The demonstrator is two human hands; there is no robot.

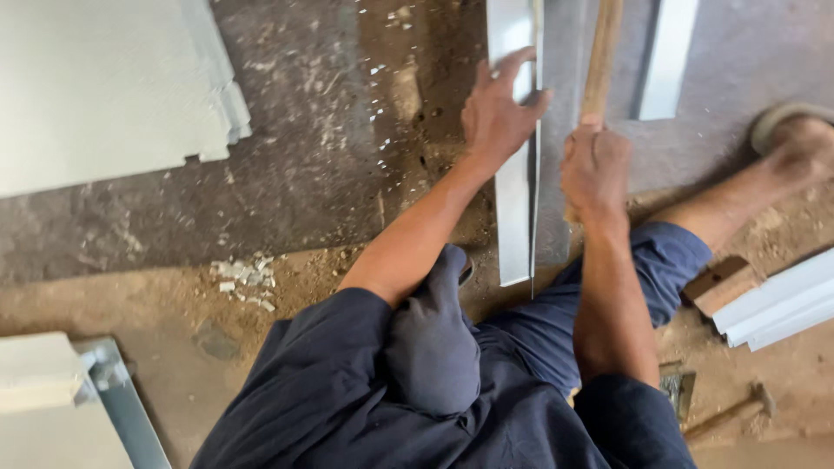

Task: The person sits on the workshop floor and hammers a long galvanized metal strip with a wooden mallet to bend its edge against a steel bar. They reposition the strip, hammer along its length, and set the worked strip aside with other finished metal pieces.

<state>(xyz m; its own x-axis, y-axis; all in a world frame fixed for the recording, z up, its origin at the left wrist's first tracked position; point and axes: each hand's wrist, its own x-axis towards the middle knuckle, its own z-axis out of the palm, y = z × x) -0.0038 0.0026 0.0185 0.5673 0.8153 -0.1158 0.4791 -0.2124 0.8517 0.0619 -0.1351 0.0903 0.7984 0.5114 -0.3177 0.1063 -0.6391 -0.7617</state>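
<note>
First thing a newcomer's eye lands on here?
The two bare hands at top centre: the left hand is spread flat on a long folded sheet-metal strip on the floor, and the right hand grips a wooden stick beside it. A hammer lies at lower right.

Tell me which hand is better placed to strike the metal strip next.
Right. The right hand grips the wooden stick beside the strip; the left hand lies flat on the strip, holding nothing.
</note>
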